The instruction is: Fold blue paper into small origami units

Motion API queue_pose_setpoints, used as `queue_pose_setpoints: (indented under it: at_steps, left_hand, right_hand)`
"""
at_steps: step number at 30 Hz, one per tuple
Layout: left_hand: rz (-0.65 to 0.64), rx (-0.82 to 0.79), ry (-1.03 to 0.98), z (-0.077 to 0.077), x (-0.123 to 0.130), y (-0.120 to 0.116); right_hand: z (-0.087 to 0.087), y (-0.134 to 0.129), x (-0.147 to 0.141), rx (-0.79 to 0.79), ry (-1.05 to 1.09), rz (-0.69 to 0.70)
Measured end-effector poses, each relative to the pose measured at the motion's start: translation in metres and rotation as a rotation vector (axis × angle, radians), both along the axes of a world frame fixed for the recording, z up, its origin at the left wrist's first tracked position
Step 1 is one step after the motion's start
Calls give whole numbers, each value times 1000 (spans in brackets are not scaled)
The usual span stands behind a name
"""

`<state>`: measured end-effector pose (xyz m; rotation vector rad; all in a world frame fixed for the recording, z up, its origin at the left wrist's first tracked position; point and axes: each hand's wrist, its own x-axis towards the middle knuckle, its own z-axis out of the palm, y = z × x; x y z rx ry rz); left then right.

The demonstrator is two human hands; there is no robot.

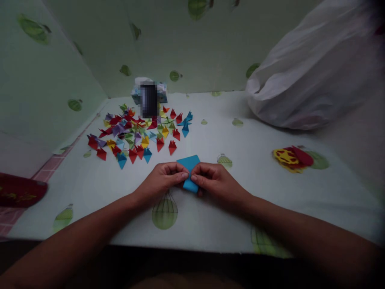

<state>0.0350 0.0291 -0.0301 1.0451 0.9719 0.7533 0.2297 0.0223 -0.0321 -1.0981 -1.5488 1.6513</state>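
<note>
A sheet of blue origami paper [190,162] is held between both hands above the table, its lower edge curling over. My left hand [170,176] pinches it from the left with thumb and forefinger. From the right, my right hand [212,177] grips it the same way, and the two thumbs nearly meet at the paper's middle. Some fingertips are hidden behind the sheet. Beyond my left hand lies a spread of small folded paper pieces [140,151] in red, blue, yellow, green and purple.
A tissue box [163,91] stands at the back with a pixelated dark object [149,100] before it. At right are red and yellow cut-out pieces [290,157] and a big white plastic bag [294,80]. A red object [22,190] sits at the left edge of the patterned tablecloth [210,224].
</note>
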Motion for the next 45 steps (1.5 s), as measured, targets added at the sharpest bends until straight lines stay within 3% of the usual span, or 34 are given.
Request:
queue_pose_setpoints:
  at_steps: [7,13,16,21,27,31,41,45]
  left_hand:
    - [-36,41,58,0,0,1]
    - [-31,77,110,2,1,1]
    - [-28,95,113,1,1,1]
    - [-9,162,140,4,1,1]
    - [57,419,280,9,2,-6]
    - [125,513,326,8,2,-9]
    - [271,398,203,5,6,-10]
    - [245,362,204,5,7,-7]
  right_hand:
    - [1,0,-1,17,-35,18]
    - [0,0,-1,274,-162,-22]
    - [0,0,-1,325,-176,-29]
    - [-1,-1,-2,64,-32,-18]
    - [-6,-1,-4,-163,181,38]
    - [-6,-1,-5,-167,210,49]
    - [-5,0,-3,-114,207,64]
    - [-3,-1,-3,-34,113,31]
